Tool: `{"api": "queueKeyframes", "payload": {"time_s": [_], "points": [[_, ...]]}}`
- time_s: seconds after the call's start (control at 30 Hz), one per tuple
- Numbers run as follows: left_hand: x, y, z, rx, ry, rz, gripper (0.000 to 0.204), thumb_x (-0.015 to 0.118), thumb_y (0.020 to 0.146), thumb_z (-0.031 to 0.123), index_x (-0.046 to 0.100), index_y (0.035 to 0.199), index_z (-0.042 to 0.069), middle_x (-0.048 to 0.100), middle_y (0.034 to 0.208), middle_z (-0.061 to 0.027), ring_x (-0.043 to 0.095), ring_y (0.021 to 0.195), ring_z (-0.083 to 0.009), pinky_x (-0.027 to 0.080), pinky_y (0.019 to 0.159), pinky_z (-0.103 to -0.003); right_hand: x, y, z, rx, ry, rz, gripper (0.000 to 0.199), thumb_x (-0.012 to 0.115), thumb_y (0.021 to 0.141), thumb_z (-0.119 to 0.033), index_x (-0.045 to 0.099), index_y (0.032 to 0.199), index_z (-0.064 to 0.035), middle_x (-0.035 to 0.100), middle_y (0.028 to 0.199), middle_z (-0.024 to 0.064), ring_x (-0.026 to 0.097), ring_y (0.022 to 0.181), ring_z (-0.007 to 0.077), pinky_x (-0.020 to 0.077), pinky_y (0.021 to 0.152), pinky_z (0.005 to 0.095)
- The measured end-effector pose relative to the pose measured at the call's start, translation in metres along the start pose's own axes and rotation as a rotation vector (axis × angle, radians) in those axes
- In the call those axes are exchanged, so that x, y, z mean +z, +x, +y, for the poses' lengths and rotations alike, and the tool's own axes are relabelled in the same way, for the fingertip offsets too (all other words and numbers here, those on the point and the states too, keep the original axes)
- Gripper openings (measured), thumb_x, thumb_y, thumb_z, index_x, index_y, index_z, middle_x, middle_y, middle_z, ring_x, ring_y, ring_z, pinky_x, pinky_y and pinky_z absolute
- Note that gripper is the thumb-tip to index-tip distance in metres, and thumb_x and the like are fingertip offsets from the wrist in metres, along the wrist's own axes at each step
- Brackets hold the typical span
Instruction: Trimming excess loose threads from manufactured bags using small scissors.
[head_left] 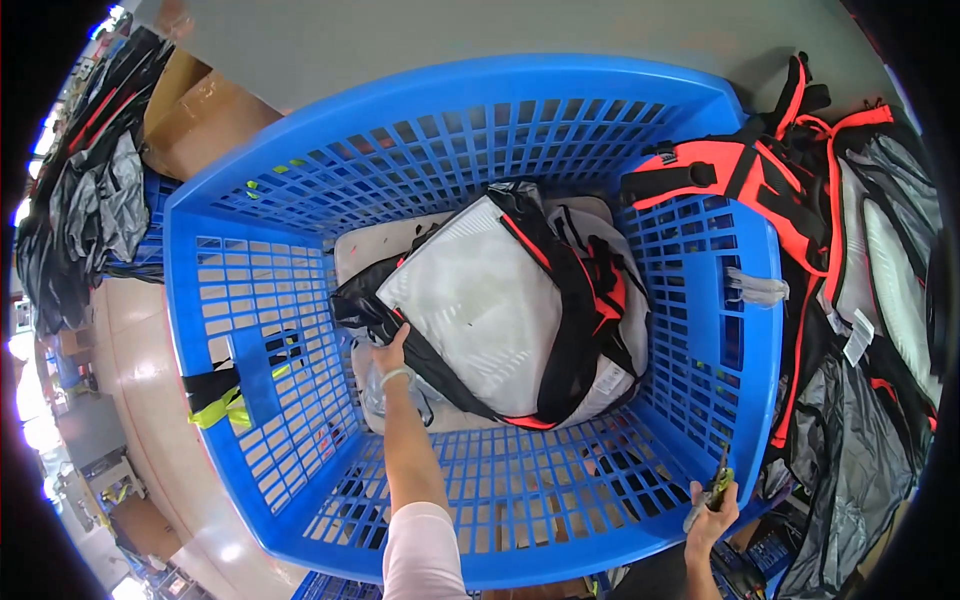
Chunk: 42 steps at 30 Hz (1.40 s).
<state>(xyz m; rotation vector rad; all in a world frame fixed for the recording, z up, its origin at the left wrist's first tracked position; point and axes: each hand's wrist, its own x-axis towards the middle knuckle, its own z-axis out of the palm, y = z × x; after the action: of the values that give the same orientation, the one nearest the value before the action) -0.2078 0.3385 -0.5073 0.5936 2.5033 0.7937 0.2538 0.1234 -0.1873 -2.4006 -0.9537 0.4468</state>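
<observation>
Inside a large blue plastic basket lies a black bag with red-orange trim and a white, quilted-looking panel facing up. My left hand reaches into the basket and is closed on the bag's black edge at its left corner. My right hand is over the basket's near right corner, closed around small snips with a green and black handle. The narrow tip of the snips points up and away from me. Part of the bag's underside is hidden.
More black and red-orange bags hang over and beside the basket's right wall, with grey silvery fabric below. White cords are tied at the right handle. Left stand a cardboard box and a pile of dark bags.
</observation>
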Motion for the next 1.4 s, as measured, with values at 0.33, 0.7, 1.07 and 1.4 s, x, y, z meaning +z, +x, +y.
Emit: {"api": "queueKeyframes", "payload": {"time_s": [0.33,0.7,1.07,1.4], "points": [[-0.098,-0.114,0.079,0.390,-0.302,-0.344,0.027,0.075,0.066,0.016,0.066,0.078,-0.007,0.063,0.063,-0.0071,0.056,0.065,-0.0130,0.047,0.064,-0.034,-0.010,-0.002,0.003,-0.134,0.106,0.032,0.026,0.074,0.072,-0.005,0.053,0.086,-0.0005,0.051,0.066,0.0072,0.045,0.058,0.0151,0.0384,0.053,0.0292],[-0.474,-0.328,0.315,1.358,-0.141,-0.366,0.030,0.078,0.067,0.014,0.054,0.070,-0.004,0.051,0.057,-0.0137,0.043,0.052,-0.0209,0.038,0.052,-0.036,-0.196,-0.006,-0.207,-1.078,0.823,0.003,0.060,0.077,0.074,-0.017,0.045,0.123,-0.0003,0.061,0.110,0.0134,0.058,0.104,0.0228,0.0405,0.091,0.0313],[-0.677,-0.597,0.406,1.825,0.233,-0.437,0.029,0.076,0.058,0.016,0.064,0.076,-0.004,0.062,0.063,-0.0070,0.052,0.058,-0.0087,0.041,0.056,-0.027,-0.329,-0.144,-0.180,-1.088,1.243,0.002,0.049,0.078,0.071,-0.002,0.043,0.105,-0.0027,0.050,0.084,0.0006,0.050,0.079,0.0104,0.0438,0.066,0.0243],[-0.324,-0.528,0.288,1.461,0.436,-1.262,0.057,0.066,0.081,0.050,0.061,0.060,-0.003,0.049,0.055,0.0034,0.040,0.055,-0.0076,0.034,0.048,-0.031,-0.255,-0.181,0.005,-0.397,0.975,0.155,0.040,0.077,0.073,-0.017,0.046,0.094,-0.0030,0.050,0.075,0.0043,0.044,0.067,0.0126,0.0400,0.063,0.0275]]}}
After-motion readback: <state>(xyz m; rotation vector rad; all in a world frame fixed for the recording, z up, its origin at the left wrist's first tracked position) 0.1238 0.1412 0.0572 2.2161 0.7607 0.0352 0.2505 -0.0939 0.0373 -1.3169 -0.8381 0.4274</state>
